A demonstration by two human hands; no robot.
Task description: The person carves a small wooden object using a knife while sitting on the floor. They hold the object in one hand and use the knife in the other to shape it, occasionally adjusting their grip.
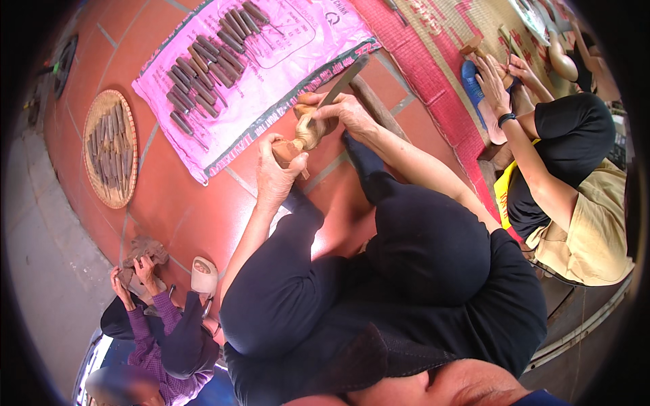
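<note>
Between my hands is a small carved wooden piece (pixel 309 132), pale in its middle and redder-brown at its ends. My left hand (pixel 273 170) wraps round its near end, above the floor. At its far end, my right hand (pixel 340 112) is closed on a long flat metal file (pixel 345 80). The file's grey blade slants up and to the right, with its lower part against the wood. The fingers of my right hand partly hide where the file meets the piece, and they also touch the wood.
Ahead, a pink sack (pixel 223 74) carries rows of wooden-handled carving tools (pixel 203 71). A round woven basket (pixel 88 152) at left holds more. A wooden beam (pixel 376 107) lies by my right wrist. Co-workers sit at right (pixel 562 176) and lower left (pixel 162 338). A red mat (pixel 433 88) adjoins.
</note>
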